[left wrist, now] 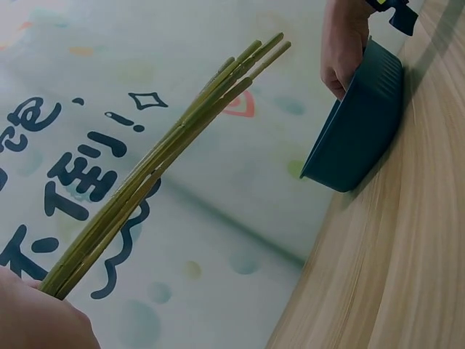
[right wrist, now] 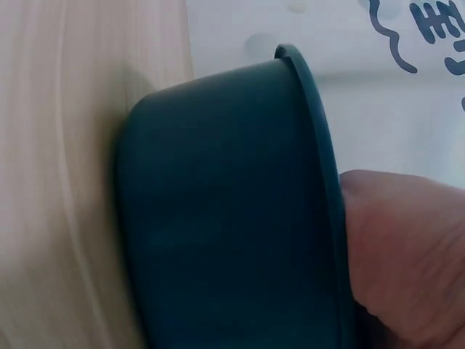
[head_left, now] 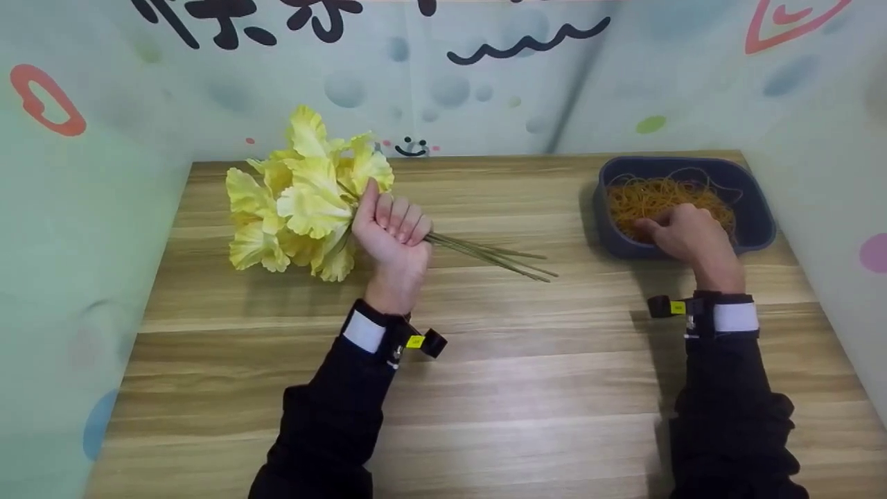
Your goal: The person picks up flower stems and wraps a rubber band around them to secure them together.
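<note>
Tangled rubber bands [head_left: 658, 194], upper right, may snag the right hand [head_left: 696, 239], its hold hidden, while the left hand [head_left: 395, 232] clenches flower stems [head_left: 457, 243]

The left arm [head_left: 326, 423] slants forward and inward; its wrist [head_left: 391, 294] is turned up, the left hand [head_left: 393, 225] gripping firmly — fingers [head_left: 404, 218] curled, thumb [head_left: 367, 201] pointing away. The right arm [head_left: 727, 416] reaches nearly straight ahead, the right hand [head_left: 695, 239] angled downward — fingertips hidden.
</note>
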Motion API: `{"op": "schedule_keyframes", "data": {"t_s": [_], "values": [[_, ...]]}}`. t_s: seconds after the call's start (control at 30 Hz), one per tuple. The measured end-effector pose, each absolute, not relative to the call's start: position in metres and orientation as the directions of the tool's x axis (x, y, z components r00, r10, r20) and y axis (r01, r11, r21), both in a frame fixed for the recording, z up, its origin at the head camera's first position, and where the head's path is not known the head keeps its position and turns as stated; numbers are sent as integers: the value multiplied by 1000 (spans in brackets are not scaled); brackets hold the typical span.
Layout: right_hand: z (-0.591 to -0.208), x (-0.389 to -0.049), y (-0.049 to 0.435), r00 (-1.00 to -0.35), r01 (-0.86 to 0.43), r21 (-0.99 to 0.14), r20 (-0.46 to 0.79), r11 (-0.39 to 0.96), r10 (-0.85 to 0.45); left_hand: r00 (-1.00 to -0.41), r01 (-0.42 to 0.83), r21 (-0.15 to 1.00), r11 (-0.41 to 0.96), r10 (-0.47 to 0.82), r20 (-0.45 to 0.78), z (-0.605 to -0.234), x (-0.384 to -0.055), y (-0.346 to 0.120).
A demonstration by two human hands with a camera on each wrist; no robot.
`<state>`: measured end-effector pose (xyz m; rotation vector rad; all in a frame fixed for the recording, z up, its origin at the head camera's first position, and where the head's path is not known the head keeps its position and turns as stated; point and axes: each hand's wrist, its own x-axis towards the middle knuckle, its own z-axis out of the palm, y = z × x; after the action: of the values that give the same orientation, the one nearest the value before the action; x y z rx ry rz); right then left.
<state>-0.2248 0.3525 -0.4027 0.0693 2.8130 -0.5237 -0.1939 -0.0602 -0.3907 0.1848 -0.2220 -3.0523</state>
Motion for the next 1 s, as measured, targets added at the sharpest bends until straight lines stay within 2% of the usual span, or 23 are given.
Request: {"op": "schedule_keyframes", "data": {"t_s": [0.43,0.87,1.0], "values": [[-398,-221,351,-992,9,-318,-119,948,-31,-993,52,120,-991,-65,-103,-389,-193,-59],[-378,-213,352,-998,34,-354,-56,935,15,-992,46,114,-992,-59,-113,-389,-194,-61],[-375,-211,351,-999,36,-366,-1,930,38,-993,47,116,-992,-60,-105,-390,-194,-62]]}}
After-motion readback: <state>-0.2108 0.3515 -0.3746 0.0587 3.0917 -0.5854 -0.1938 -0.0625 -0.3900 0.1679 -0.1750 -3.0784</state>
